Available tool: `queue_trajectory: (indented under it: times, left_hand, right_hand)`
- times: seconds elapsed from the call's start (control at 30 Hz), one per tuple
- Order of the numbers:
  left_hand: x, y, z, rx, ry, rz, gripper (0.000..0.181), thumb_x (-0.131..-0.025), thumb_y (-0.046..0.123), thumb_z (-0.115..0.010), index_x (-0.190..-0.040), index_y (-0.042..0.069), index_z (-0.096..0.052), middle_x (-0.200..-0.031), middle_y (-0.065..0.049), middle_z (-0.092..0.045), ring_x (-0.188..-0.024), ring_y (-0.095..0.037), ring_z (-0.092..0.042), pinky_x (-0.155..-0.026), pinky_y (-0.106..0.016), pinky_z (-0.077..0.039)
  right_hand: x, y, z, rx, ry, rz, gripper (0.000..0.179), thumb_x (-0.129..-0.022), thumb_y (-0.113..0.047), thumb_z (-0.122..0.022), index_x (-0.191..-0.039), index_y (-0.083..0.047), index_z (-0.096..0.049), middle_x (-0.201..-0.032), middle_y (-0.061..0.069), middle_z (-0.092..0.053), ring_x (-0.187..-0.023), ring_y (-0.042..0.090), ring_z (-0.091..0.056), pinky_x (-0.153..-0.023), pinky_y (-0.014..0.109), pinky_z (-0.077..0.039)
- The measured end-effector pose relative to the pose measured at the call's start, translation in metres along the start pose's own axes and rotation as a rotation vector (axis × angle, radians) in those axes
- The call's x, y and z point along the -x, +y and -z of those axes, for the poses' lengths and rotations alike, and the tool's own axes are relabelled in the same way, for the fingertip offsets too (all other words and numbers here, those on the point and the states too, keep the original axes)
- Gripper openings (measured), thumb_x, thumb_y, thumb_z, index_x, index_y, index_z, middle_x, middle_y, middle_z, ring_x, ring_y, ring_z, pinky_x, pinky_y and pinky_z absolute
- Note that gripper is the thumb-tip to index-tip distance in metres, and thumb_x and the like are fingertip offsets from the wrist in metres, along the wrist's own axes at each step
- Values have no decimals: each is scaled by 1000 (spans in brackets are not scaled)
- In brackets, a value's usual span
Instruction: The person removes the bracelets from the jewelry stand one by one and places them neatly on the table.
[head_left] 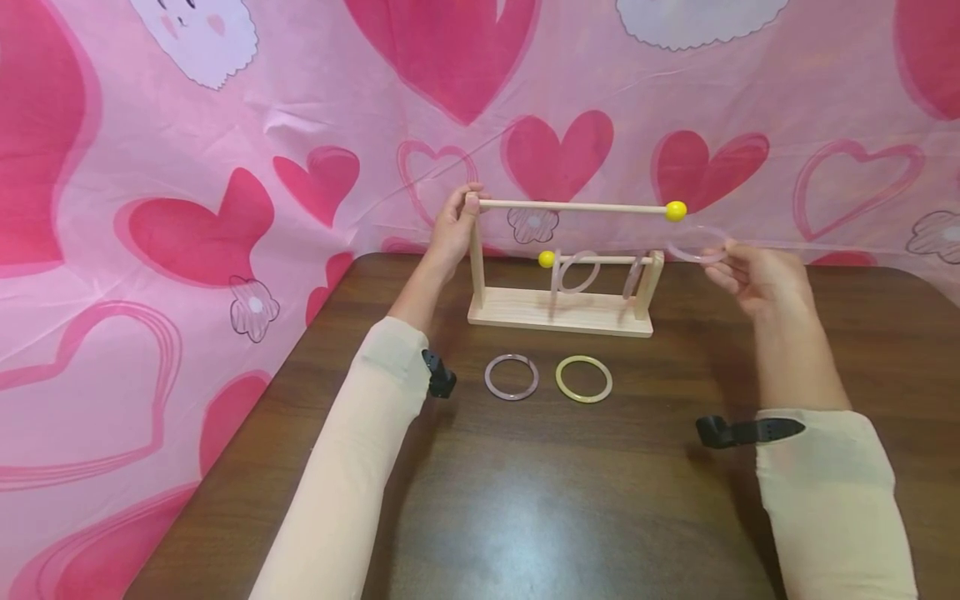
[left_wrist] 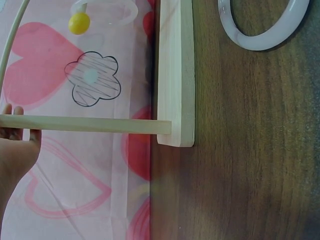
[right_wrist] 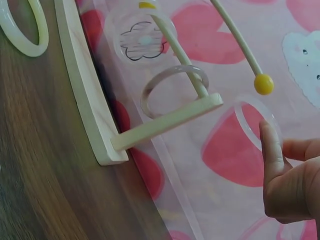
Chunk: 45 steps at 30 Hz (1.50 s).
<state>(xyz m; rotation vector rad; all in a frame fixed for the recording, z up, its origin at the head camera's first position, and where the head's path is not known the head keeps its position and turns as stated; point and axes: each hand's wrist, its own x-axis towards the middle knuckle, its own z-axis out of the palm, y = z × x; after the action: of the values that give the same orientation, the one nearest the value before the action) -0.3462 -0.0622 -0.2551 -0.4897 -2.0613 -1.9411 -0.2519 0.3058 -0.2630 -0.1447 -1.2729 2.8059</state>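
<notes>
A wooden bangle stand [head_left: 525, 310] has a long upper rod and a shorter lower rod, each tipped with a yellow ball. My left hand [head_left: 448, 233] grips the top of its taller left post. Pinched between the thumb and fingers of my right hand [head_left: 771, 279] is a translucent pale pink bangle [right_wrist: 245, 124]. That bangle is just right of and below the upper rod's yellow ball [head_left: 676, 211], with the rod outside its loop. Several bangles hang on the lower rod, including a pale one [head_left: 573, 292] near its ball and a greyish one [right_wrist: 146, 97] by the short post.
On the dark wooden table [head_left: 525, 492], in front of the stand, lie a lavender bangle [head_left: 488, 379] and a yellow-green bangle [head_left: 558, 381]. A pink cloth [head_left: 420, 117] printed with hearts hangs behind and left of the table. Both wrists wear black camera straps over pale sleeves.
</notes>
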Motion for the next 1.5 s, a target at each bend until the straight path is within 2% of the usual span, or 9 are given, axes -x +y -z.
queue_trajectory:
  times: [0.13,0.37,0.63,0.9,0.97,1.17,1.5]
  left_hand:
    - [0,0,0,2,2,4,33,-98,21,-40,-126,3,-48,-122,-13,-56,-111,-20,-53,-95,-25,-35]
    - [-1,-1,0,6,3,-9,34,-98,20,-41,-126,1,-48,-122,-15,-56,-111,-22,-53,-95,-25,-35]
    - [0,-1,-1,5,0,-4,35,-98,21,-42,-126,0,-46,-122,-14,-56,-112,-21,-52,-95,-25,-34]
    - [0,0,-1,37,-9,19,36,-98,21,-41,-127,1,-46,-122,-13,-55,-112,-22,-52,-96,-26,-34]
    - [-1,0,-1,31,-6,19,36,-98,21,-41,-127,1,-46,-122,-13,-56,-112,-21,-52,-97,-26,-34]
    - [-2,-1,0,8,-5,10,36,-98,23,-42,-127,4,-48,-123,-12,-56,-114,-21,-52,-97,-25,-34]
    - [-2,-2,1,12,5,7,34,-98,21,-42,-126,3,-49,-122,-13,-56,-113,-21,-52,-96,-24,-35]
  right_hand:
    - [1,-2,4,66,-45,-24,29,-93,4,-44,-73,5,-65,-67,18,-67,-61,23,-68,-55,31,-54]
    - [0,-6,11,273,-143,-107,30,-95,-1,-46,-75,2,-68,-71,13,-68,-67,18,-68,-61,28,-53]
    - [1,-10,20,417,-159,-181,31,-96,-7,-46,-76,0,-68,-73,11,-69,-69,14,-68,-63,24,-53]
    - [4,-13,26,484,-173,-212,34,-96,-3,-42,-76,0,-69,-76,10,-69,-69,14,-68,-65,25,-53]
    - [5,-15,28,520,-189,-217,35,-96,-1,-40,-77,-1,-69,-77,10,-69,-70,14,-68,-66,25,-53]
    - [4,-18,34,523,-269,-272,34,-96,3,-39,-80,2,-69,-79,15,-69,-74,19,-68,-67,29,-53]
    - [6,-14,36,603,-326,-338,34,-97,3,-38,-83,3,-69,-81,17,-69,-75,19,-68,-68,30,-53]
